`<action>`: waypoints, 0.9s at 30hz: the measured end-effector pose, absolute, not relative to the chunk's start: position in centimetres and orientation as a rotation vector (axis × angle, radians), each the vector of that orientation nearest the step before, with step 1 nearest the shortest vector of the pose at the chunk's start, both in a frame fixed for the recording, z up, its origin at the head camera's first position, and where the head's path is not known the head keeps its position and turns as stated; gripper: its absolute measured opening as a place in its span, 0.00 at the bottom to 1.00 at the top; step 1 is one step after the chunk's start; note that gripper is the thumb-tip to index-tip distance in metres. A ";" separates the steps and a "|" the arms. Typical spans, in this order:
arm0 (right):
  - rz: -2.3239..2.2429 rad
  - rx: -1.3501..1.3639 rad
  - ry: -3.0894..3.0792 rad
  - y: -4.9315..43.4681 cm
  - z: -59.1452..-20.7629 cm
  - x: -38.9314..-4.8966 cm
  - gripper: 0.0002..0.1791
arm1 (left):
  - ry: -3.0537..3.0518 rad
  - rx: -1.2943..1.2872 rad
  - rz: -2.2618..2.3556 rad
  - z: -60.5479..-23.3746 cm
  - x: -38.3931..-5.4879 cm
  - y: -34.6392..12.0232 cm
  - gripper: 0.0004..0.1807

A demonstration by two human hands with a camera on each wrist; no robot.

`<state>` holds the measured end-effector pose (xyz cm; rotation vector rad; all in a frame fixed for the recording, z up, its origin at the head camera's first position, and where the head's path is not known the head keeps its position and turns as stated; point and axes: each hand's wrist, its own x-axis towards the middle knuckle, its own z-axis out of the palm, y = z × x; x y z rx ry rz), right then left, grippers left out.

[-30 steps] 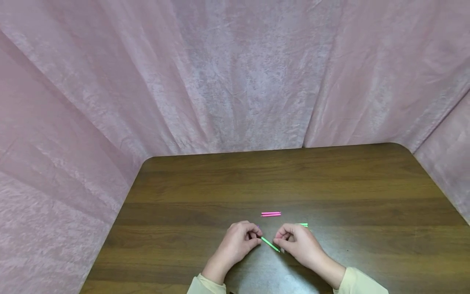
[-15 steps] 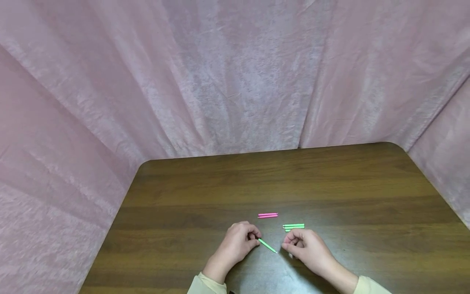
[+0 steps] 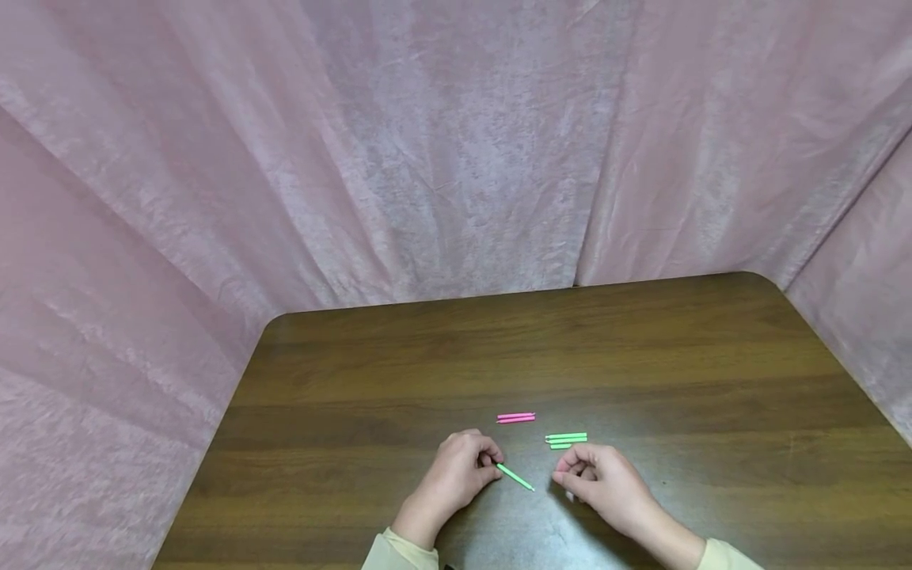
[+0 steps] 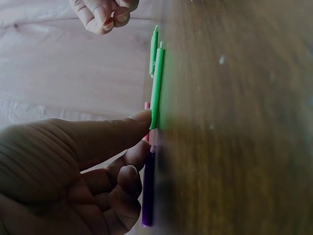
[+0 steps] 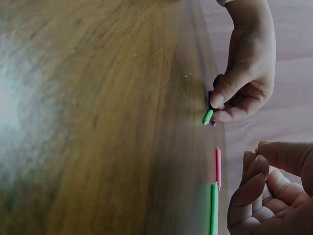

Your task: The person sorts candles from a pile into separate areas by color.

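Note:
Between thumb and fingers my left hand [image 3: 461, 471] pinches one end of a thin green candle [image 3: 514, 477], whose wick end points toward the right front. In the left wrist view a purple candle [image 4: 148, 191] lies beyond the left fingers; the hand hides it in the head view. My right hand [image 3: 602, 479] hovers right of the held candle's wick, fingers loosely curled, with nothing seen in them. Just behind it lie three green candles [image 3: 568, 436] side by side, the front one partly covered by the fingers.
Two pink candles [image 3: 516, 417] lie parallel, farther back and left of the green group. The brown wooden table [image 3: 399, 356] has rounded back corners. Pink curtains [image 3: 456, 142] hang along its back and sides.
My right hand has drawn away to the right from the held candle's wick end, uncovering most of the green group. The left hand keeps its pinch and barely moves; the view shifts slightly.

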<state>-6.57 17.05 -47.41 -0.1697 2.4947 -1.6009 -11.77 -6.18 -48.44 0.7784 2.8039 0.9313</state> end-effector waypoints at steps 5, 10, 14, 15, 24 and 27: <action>-1.598 -0.168 2.507 17.2 -47.5 -6.5 0.06 | 2.822 0.788 0.905 -48.4 -11.7 -6.2 0.10; -1.590 -0.174 2.509 17.3 -47.6 -6.4 0.06 | 2.821 0.789 0.897 -48.5 -11.7 -6.2 0.11; -1.584 -0.175 2.514 17.2 -47.7 -6.4 0.06 | 2.806 0.777 0.885 -48.6 -11.7 -6.2 0.11; -1.583 -0.177 2.516 17.2 -47.8 -6.4 0.06 | 2.803 0.775 0.880 -48.7 -11.7 -6.2 0.11; -1.591 -0.204 2.526 17.2 -48.2 -6.1 0.05 | 2.804 0.771 0.848 -48.5 -11.5 -6.1 0.11; -1.602 -0.207 2.515 17.1 -48.2 -6.0 0.06 | 2.798 0.755 0.865 -48.4 -11.5 -6.1 0.11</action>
